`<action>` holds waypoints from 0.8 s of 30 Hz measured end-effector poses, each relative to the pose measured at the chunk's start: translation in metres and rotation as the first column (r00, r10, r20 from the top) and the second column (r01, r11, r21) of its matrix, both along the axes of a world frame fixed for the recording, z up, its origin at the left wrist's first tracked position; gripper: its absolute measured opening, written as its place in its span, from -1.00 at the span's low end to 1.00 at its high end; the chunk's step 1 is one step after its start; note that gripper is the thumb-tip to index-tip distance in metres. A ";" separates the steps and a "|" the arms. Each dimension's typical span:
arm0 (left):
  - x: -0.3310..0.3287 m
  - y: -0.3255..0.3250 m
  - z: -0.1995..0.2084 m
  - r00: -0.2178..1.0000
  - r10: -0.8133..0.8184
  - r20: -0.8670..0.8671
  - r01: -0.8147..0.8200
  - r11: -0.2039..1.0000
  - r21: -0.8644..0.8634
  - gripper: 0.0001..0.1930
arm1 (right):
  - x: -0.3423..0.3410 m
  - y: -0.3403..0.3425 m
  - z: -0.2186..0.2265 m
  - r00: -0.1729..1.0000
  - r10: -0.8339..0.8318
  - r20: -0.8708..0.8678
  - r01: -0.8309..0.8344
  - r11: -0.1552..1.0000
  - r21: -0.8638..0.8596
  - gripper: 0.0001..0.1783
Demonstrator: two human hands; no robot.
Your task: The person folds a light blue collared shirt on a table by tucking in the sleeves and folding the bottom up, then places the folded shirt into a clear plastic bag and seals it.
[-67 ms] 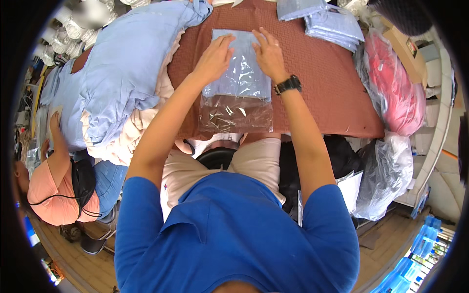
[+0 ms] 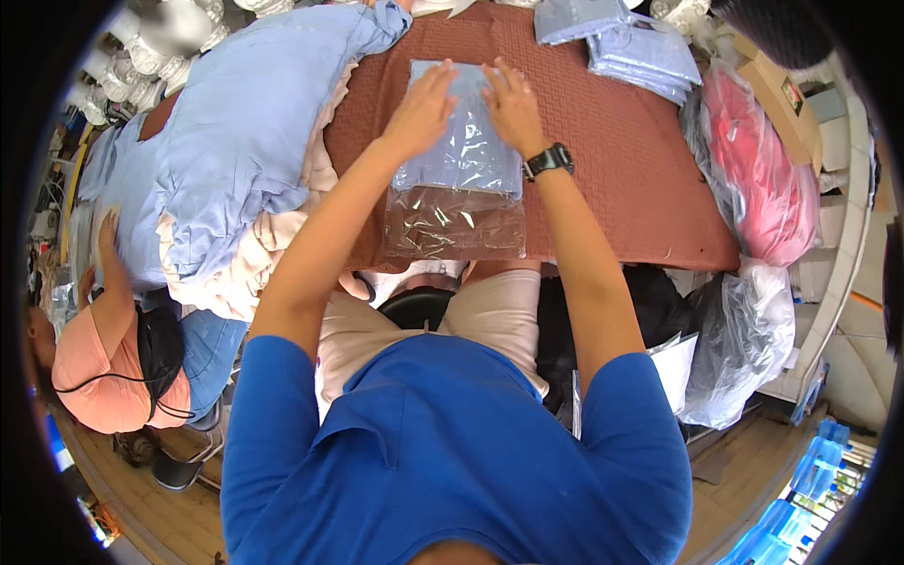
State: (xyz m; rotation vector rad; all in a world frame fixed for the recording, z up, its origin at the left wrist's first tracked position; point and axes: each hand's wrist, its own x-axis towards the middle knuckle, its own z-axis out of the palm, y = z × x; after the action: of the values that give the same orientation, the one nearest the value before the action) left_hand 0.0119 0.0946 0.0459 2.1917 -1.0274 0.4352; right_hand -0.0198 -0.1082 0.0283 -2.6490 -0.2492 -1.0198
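Observation:
In front of me on the brown-covered table [image 2: 621, 188] lies a folded light-blue garment [image 2: 463, 155] inside a clear plastic bag. The bag's unfilled end [image 2: 456, 224] reaches toward the table's near edge. My left hand [image 2: 423, 108] rests over the far left part of the package, fingers stretched out. Over its far right part is my right hand [image 2: 513, 106], fingers extended and a little apart, with a black watch [image 2: 549, 162] on that wrist. Neither hand grips anything.
A large heap of light-blue garments [image 2: 245, 113] covers the table's left side. Bagged blue garments [image 2: 645, 56] are stacked at the far right. Red cloth in clear plastic [image 2: 753, 160] lies beyond the right edge. A person in an orange top [image 2: 104, 363] sits at the left.
My right hand has shifted slightly left over the package, and my left hand slightly right. The package stays nearly in place.

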 end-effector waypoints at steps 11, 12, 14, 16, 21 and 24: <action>-0.009 -0.007 -0.069 0.995 0.099 0.032 -0.104 0.957 0.271 -0.38 | -0.011 0.024 -0.054 0.971 -0.036 -0.236 0.034 0.999 -0.012 -0.46; -0.010 -0.007 -0.070 0.995 0.095 0.040 -0.102 0.958 0.267 -0.39 | -0.011 0.024 -0.054 0.973 -0.034 -0.228 0.032 0.999 -0.010 -0.46; -0.010 -0.006 -0.070 0.987 0.135 0.081 -0.153 0.947 0.283 -0.39 | -0.012 0.025 -0.054 0.975 -0.026 -0.220 0.027 1.000 0.002 -0.46; -0.010 -0.006 -0.070 0.985 0.147 0.088 -0.165 0.949 0.268 -0.39 | -0.013 0.025 -0.053 0.976 -0.014 -0.218 0.019 1.000 0.021 -0.46; -0.006 -0.012 -0.066 0.992 0.114 0.057 -0.123 0.969 0.213 -0.38 | -0.007 0.007 -0.051 0.957 0.078 -0.281 -0.061 0.996 0.067 -0.43; -0.011 0.005 -0.061 0.999 0.043 0.025 -0.048 0.958 0.281 -0.37 | -0.032 0.000 -0.040 0.939 0.158 -0.306 -0.165 0.986 0.001 -0.40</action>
State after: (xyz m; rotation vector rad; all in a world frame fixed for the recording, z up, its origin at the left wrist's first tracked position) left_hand 0.0011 0.0992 -0.0155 2.4717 -1.1080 0.3472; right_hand -0.0518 -0.1086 -0.0118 -2.7068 -0.4038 -0.5484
